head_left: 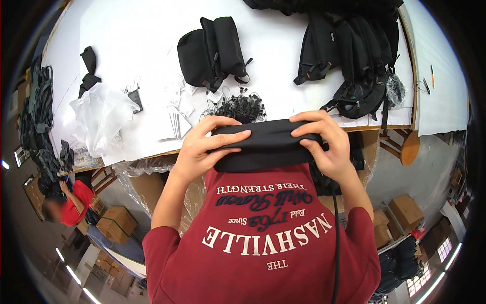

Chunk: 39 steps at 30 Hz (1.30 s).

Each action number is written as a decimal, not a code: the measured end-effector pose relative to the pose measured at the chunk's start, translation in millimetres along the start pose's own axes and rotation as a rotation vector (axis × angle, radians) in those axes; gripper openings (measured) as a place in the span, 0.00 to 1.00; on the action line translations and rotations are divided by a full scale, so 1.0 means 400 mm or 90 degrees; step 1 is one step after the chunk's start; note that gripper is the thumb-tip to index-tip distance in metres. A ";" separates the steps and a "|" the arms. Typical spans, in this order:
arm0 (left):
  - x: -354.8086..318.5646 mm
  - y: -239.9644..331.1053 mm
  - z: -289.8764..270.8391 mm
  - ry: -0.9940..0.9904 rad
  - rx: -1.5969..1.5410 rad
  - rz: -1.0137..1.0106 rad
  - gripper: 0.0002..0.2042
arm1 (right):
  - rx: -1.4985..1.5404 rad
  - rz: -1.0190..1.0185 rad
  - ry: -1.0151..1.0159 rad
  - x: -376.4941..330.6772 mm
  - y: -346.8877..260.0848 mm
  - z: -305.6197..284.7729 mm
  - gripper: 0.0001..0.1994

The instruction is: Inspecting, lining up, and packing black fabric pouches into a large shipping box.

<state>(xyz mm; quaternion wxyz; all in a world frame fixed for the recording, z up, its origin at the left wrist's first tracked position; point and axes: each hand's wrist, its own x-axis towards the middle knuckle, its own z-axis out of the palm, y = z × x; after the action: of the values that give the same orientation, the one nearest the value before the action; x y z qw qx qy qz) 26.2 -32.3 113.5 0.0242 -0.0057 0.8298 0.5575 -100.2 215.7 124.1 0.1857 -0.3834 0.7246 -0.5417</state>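
Close to my chest, at the table's near edge, both hands hold a black fabric bag [268, 147] stretched sideways. My left hand [205, 147] is closed on its left end, the thumb and fingers pinching the cloth. At the right end, my right hand [326, 144] grips it with fingers over the top and the thumb on the near face. The bag's underside and any opening are hidden. Just beyond it lies a heap of small black tags with cords [240, 106]. Farther back sit black zippered pouches [210, 53] with orange pulls.
Black backpacks [354, 55] are piled at the right back. White paper tags [174, 121] and a clear plastic bag [101, 119] lie on the left of the white table [136, 40]. A pen [433, 78] is at far right. A person in red [76, 202] is at left, near cardboard boxes [116, 225].
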 end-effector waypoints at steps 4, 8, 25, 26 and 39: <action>-0.021 -0.028 -0.003 -0.013 0.102 0.069 0.20 | -0.052 0.023 -0.002 -0.032 -0.002 0.023 0.06; -0.028 -0.038 0.004 -0.027 0.108 0.076 0.17 | -0.055 0.052 -0.047 -0.050 0.003 0.021 0.07; 0.162 -0.046 -0.008 -0.277 -0.131 -0.181 0.12 | 0.225 0.414 -0.306 0.014 0.056 0.024 0.17; 0.177 -0.095 -0.028 -0.141 -0.119 -0.142 0.11 | 0.316 0.492 -0.287 0.019 0.080 0.021 0.16; 0.220 -0.534 -0.068 0.426 0.179 -0.227 0.25 | 0.858 0.624 0.182 0.266 0.490 0.165 0.13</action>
<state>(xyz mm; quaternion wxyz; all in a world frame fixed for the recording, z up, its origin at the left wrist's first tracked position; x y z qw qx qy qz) -54.8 -136.8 -78.0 -0.1503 -0.3273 0.8459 0.3934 -192.1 116.1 -64.8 0.4953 0.2389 0.3474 -0.7596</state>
